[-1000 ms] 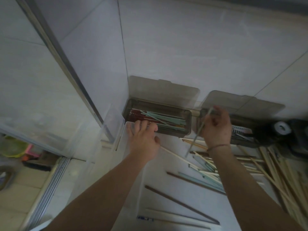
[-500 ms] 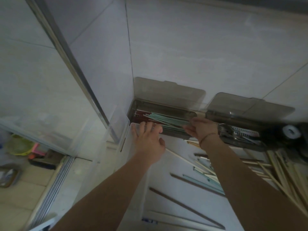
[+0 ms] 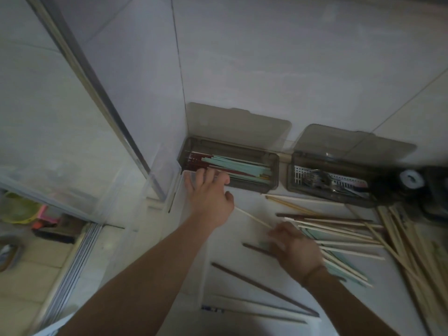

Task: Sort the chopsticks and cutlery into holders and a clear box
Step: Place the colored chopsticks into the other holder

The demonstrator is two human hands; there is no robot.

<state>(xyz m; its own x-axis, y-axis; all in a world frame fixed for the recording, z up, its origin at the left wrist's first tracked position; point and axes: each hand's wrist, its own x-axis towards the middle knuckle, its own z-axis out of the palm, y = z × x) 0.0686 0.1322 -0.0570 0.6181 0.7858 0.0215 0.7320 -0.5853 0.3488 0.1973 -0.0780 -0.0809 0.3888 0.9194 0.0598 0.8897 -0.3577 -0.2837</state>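
The right hand (image 3: 294, 248) has come back from the left holder (image 3: 271, 185), where half a second ago it was laying a chopstick among the others, and now sits low over the loose chopsticks (image 3: 339, 236) scattered on the white surface (image 3: 242, 221). That suggests one more piece has been delivered and the next pick is under way. The hand is blurred; its fingers look curled down onto the pile, near a pale chopstick (image 3: 252, 218) that runs up toward the left, but whether they have pinched anything cannot be told. The left hand (image 3: 209, 197) stays where it was, fingers fairly straight and slightly spread, fingertips resting against the near-left rim of the left holder as if steadying it. That holder, lid up against the far wall, carries teal and dark red chopsticks (image 3: 232, 163) lying lengthwise. The right holder (image 3: 329, 200), also open, holds metal cutlery (image 3: 322, 180). Many wooden and dark sticks remain unsorted on the right and near side, so the task looks far from finished.
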